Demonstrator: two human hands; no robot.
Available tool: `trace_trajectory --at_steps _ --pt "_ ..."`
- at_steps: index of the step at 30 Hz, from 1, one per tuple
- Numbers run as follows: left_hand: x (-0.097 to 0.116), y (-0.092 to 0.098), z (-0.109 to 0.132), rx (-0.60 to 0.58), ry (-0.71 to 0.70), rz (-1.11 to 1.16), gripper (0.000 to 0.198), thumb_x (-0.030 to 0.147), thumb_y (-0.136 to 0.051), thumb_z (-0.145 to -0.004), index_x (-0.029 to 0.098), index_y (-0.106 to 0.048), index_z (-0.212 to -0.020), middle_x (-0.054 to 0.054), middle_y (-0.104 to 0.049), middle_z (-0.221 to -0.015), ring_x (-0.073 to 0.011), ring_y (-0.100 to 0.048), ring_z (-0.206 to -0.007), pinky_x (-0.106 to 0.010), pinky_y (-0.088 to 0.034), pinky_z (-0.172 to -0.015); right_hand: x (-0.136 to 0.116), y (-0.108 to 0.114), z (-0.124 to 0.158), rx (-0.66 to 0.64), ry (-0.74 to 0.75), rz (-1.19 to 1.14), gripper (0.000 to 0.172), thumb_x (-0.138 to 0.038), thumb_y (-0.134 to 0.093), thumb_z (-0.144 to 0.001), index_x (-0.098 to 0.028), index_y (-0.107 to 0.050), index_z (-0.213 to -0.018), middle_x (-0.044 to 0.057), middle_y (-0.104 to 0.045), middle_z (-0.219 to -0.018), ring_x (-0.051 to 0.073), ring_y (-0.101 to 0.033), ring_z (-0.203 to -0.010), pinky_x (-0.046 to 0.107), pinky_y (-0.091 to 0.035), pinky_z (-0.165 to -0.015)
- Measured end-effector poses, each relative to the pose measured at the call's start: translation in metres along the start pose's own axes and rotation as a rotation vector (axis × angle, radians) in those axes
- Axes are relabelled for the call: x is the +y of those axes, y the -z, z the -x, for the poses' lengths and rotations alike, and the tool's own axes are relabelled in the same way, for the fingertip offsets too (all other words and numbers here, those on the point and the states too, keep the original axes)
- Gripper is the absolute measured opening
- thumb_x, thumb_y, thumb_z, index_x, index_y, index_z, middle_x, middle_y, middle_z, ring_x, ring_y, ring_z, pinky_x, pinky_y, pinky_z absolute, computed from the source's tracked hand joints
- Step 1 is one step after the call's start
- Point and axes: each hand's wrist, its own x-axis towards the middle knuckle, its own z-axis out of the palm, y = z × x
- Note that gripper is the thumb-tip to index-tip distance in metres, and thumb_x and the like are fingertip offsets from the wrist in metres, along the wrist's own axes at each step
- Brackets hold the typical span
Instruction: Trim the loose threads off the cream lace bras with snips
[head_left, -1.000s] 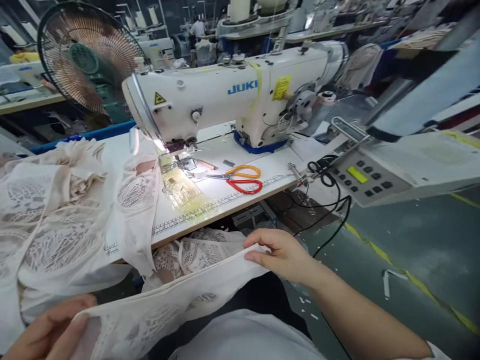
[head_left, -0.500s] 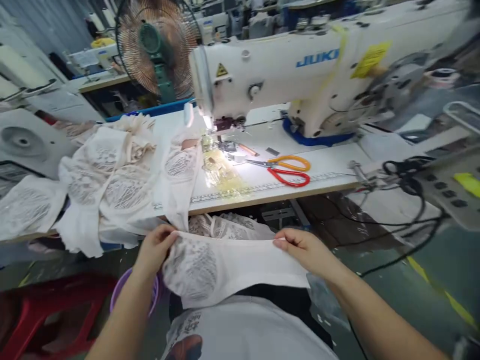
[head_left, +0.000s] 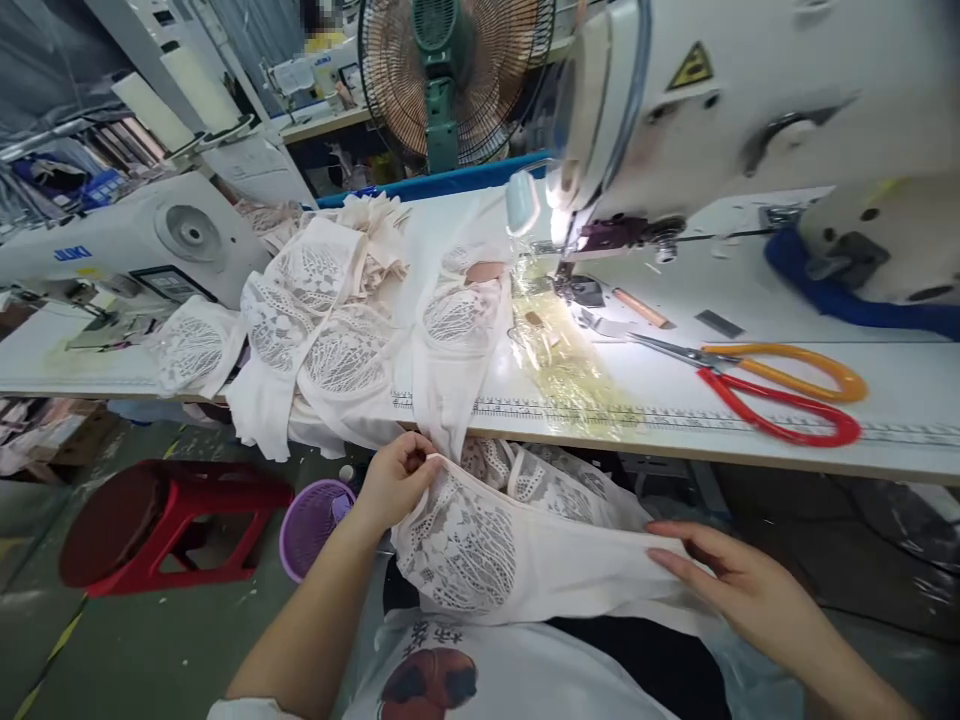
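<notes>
A white lace bra piece [head_left: 480,545] is stretched over my lap, below the table's front edge. My left hand [head_left: 401,480] pinches its upper corner beside the lace cup. At the plain band end, my right hand [head_left: 724,570] holds the fabric between thumb and fingers. Another lace piece [head_left: 459,320] lies on the table and hangs over the edge just above my left hand. More lace fabric [head_left: 562,485] shows under the table edge, partly hidden behind the held piece.
The sewing machine [head_left: 697,120] stands at the right, its needle area lit. Scissors [head_left: 750,375] with orange and red handles lie before it. Lace pieces [head_left: 330,340] are piled left. A fan [head_left: 442,90], purple basket [head_left: 315,530] and red stool [head_left: 180,530] are around.
The view has shifted left and closer to the table. The band's right end now hangs lower, with my right hand lower too. Both hands still hold the piece.
</notes>
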Motion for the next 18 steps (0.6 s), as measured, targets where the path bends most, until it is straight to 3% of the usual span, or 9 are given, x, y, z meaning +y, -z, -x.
trace_trajectory --at_steps 8,13,18 --pt "0.011 0.015 0.005 -0.08 0.011 0.009 0.012 0.027 -0.062 -0.072 0.016 -0.056 -0.073 0.004 -0.048 -0.061 -0.0096 -0.041 -0.053 -0.021 -0.033 -0.05 -0.003 0.004 -0.007 -0.078 -0.053 -0.054 0.034 -0.055 -0.067 -0.065 -0.023 -0.073 -0.075 0.005 -0.072 -0.073 0.023 -0.065 -0.062 0.027 -0.054 -0.052" --pt "0.013 0.022 0.002 -0.147 -0.007 0.1 0.014 0.029 -0.062 -0.075 0.016 -0.054 -0.073 -0.001 -0.058 -0.076 -0.0132 -0.052 -0.069 -0.024 -0.042 -0.062 -0.014 -0.003 -0.005 0.007 -0.083 -0.242 0.036 -0.056 -0.073 -0.059 -0.021 -0.069 -0.067 0.005 -0.068 -0.067 0.021 -0.061 -0.061 0.026 -0.051 -0.052" --pt "0.01 0.026 0.0 -0.102 0.058 0.107 0.017 0.031 -0.068 -0.072 0.016 -0.061 -0.075 -0.001 -0.064 -0.075 -0.0142 -0.057 -0.07 -0.023 -0.045 -0.064 -0.028 -0.011 -0.003 0.076 -0.051 -0.387 0.027 -0.045 -0.071 -0.066 -0.019 -0.063 -0.066 0.003 -0.062 -0.066 0.017 -0.055 -0.062 0.026 -0.045 -0.055"
